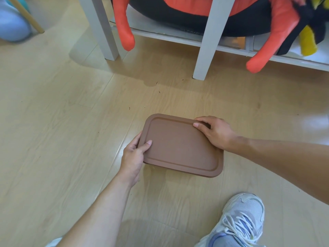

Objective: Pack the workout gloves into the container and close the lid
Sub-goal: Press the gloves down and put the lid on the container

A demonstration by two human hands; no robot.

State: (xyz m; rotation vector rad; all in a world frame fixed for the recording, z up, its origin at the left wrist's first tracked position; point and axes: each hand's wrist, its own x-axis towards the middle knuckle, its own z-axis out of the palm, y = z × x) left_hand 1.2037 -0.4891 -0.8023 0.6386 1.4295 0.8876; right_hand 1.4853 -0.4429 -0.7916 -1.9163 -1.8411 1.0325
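A brown rectangular lid with rounded corners covers the container on the light wooden floor; almost none of the container below it shows. My left hand grips the lid's left edge, thumb on top and fingers under the rim. My right hand holds the far right corner, fingers over the top and palm on the right edge. No workout gloves are visible; the lid hides whatever is inside.
A white shelf unit with two legs stands just beyond the container, holding a large orange and black plush toy. My white sneaker rests on the floor at the lower right. A light blue object lies at the far left.
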